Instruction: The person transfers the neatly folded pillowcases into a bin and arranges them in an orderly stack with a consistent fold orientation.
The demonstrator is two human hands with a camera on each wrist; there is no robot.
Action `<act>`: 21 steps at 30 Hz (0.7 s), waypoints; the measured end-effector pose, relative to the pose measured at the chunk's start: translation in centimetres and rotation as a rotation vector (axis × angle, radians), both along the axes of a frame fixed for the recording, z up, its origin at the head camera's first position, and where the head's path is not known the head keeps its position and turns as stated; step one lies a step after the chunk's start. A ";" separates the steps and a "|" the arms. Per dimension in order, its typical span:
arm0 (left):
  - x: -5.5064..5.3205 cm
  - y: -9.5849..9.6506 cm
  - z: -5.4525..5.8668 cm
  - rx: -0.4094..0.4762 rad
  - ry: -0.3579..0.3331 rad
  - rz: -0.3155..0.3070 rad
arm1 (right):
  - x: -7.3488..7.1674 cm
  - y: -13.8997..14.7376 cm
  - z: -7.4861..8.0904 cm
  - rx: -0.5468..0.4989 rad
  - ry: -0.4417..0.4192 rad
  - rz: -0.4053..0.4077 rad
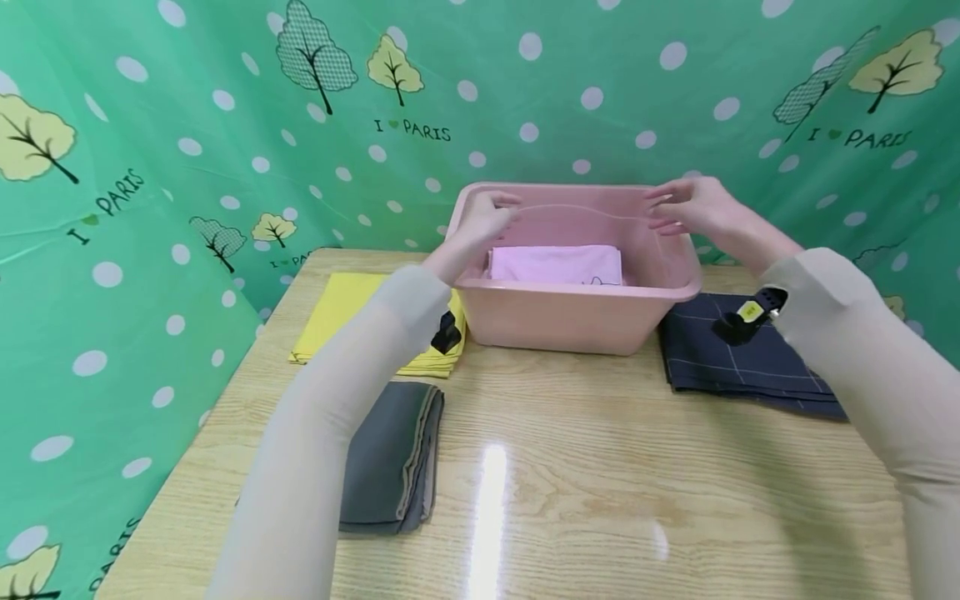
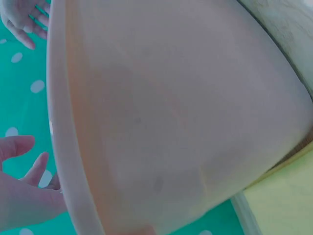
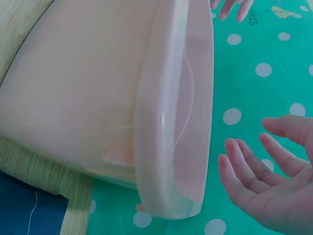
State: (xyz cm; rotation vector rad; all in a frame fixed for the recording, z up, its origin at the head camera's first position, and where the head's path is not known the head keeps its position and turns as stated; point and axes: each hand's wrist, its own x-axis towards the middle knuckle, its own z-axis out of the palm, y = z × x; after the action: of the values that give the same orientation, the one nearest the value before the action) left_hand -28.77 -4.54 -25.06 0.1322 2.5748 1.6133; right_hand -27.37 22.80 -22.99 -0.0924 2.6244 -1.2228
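A pink plastic bin stands at the back of the wooden table, with a folded light pink cloth inside it. Over the bin's left part is my left hand, its fingers loosely bent and holding nothing. My right hand hovers at the bin's right rim, fingers spread and slightly curved, with nothing in them. In the right wrist view, that hand is apart from the rim. The left wrist view shows the left hand by the rim; whether it touches there I cannot tell.
A folded yellow cloth lies left of the bin, with a folded dark grey cloth nearer me. On the right sits a folded navy cloth with thin pale lines. A green dotted curtain hangs behind the table.
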 end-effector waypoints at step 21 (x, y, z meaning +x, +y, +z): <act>3.8 2.0 0.1 0.077 0.155 -0.148 | 4.8 2.5 -0.5 0.050 0.198 0.037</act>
State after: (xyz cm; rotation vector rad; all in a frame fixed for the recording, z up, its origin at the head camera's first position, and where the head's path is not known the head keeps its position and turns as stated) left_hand -24.93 -2.58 -24.92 0.4599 2.5423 1.7100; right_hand -22.59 25.29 -23.48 -0.2648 2.8057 -1.1914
